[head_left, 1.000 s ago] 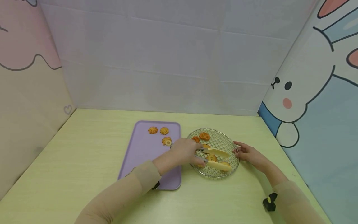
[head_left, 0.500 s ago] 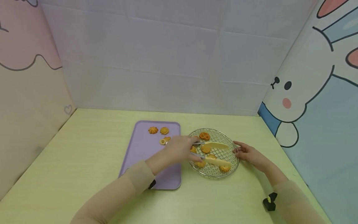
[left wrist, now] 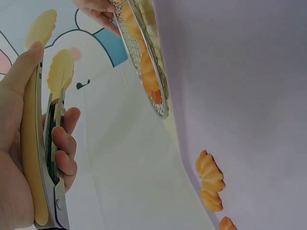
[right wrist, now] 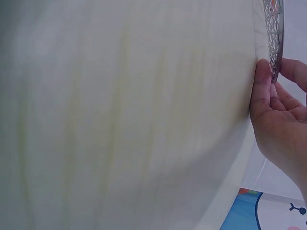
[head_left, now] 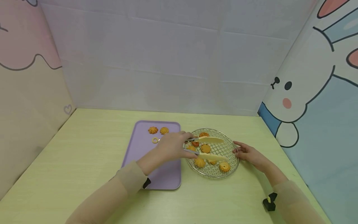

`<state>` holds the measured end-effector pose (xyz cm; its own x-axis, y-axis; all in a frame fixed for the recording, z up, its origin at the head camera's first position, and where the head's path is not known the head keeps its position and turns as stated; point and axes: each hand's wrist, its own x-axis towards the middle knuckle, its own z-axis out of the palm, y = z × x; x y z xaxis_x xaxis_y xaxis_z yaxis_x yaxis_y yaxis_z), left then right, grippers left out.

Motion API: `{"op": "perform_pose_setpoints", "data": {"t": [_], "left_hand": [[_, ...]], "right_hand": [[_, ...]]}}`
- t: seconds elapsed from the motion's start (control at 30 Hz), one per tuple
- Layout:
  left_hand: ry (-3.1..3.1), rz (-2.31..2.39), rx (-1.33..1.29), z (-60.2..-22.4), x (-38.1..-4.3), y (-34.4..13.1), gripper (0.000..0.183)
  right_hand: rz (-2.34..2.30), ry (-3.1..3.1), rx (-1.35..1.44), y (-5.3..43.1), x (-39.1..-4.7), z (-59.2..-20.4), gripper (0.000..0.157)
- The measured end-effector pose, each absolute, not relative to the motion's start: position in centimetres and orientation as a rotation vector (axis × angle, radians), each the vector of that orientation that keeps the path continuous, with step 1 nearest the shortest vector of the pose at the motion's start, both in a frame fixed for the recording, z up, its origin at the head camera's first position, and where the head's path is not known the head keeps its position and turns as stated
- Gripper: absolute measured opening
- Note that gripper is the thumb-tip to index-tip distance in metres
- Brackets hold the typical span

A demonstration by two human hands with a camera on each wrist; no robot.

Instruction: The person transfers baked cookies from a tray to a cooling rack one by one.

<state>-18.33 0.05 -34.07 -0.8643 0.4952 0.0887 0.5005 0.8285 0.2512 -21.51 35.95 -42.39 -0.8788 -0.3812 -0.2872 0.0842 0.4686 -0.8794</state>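
Note:
My left hand (head_left: 170,146) grips a pair of tongs (left wrist: 32,153) with pale yellow scalloped tips. The tongs' arms stand apart over the left part of a round wire rack (head_left: 223,143), with nothing pinched between the tips. Several golden cookies (head_left: 224,166) lie on the rack, some partly covered by the tongs. My right hand (head_left: 253,156) pinches the rack's right rim; in the right wrist view its thumb and fingers are on either side of the rim (right wrist: 278,52). Left of the rack, a purple tray (head_left: 139,152) bears cookies (head_left: 153,130) near its far end; my left hand hides part of it.
The tray and rack stand side by side on a pale wooden table (head_left: 84,161). A plain whitish wall (head_left: 167,62) rises at the back. Side panels with cartoon drawings (head_left: 307,93) border the table left and right.
My left hand has drawn back leftward with the tongs, uncovering cookies on the rack's near side and covering a third cookie on the tray. My right hand has stayed at the rim.

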Motion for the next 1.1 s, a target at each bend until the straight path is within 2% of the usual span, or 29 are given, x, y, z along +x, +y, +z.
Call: {"op": "perform_pose_setpoints", "data": {"t": [0.5, 1.1], "left_hand": [[-2.895, -0.372, -0.731, -32.9, -17.8, -2.5, 0.08], [-2.698, -0.464, -0.73, -31.6, -17.2, -6.1, 0.067]], "right_hand": [[-1.385, 2.287, -0.22, 35.7, -21.6, -42.5, 0.066], [-1.386, 2.29, -0.241, 35.7, -21.6, -42.5, 0.067]]}}
